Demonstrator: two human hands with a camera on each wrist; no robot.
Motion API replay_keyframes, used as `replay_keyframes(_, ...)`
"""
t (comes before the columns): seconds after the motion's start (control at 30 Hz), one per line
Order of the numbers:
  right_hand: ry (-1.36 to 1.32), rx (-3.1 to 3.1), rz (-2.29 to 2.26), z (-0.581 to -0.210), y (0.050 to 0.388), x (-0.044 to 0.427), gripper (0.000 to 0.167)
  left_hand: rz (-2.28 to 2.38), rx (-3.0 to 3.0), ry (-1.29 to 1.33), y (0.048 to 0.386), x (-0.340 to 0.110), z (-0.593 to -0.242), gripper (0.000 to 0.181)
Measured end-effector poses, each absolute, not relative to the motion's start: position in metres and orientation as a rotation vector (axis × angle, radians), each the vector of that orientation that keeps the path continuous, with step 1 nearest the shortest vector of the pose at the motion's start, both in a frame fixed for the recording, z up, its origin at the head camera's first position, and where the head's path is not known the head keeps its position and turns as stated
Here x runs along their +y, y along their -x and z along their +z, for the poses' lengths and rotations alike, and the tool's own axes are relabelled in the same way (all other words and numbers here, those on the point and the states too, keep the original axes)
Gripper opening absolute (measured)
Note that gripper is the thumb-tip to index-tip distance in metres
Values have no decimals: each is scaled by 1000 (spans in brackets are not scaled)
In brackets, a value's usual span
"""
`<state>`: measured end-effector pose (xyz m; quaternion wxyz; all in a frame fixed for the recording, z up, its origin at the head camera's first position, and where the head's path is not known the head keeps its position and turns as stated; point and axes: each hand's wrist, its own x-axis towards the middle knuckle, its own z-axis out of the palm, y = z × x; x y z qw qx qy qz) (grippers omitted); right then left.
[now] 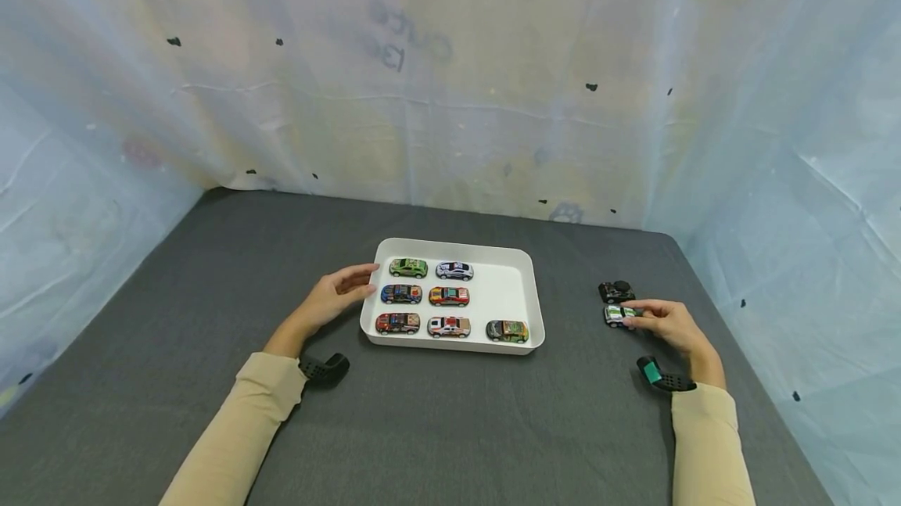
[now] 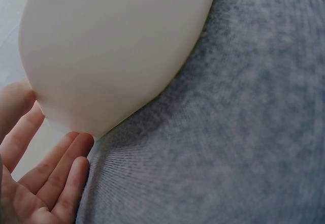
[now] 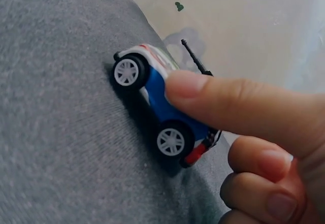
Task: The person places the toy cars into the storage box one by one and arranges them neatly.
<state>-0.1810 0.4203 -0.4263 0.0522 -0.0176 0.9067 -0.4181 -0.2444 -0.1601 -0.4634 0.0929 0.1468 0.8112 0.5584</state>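
Note:
My right hand (image 1: 669, 324) pinches a small white and green toy car (image 1: 615, 316) at the right of the table. In the right wrist view this toy car (image 3: 165, 94) shows a blue side and white-hubbed wheels, with the thumb against that side. Just behind it stands a black toy car (image 1: 616, 292) with a round black piece on top. My left hand (image 1: 331, 299) touches the left edge of a white tray (image 1: 507, 279). Up close, the left hand's fingers (image 2: 56, 173) meet the tray's outer wall (image 2: 117, 56), loosely bent and not wrapped round it.
Several toy cars stand in rows in the tray, among them a green one (image 1: 408, 267), a red and yellow one (image 1: 449, 296) and a multicoloured one (image 1: 507, 331) at front right. Grey cloth (image 1: 450, 428) covers the table. Pale plastic sheeting (image 1: 450, 99) hangs behind and at both sides.

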Motion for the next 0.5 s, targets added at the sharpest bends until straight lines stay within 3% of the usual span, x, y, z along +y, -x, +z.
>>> replay_keyframes(0.5, 88, 2724, -1337, -416, 185, 403, 45, 1661, 2399, -430, 245, -160, -464, 53)
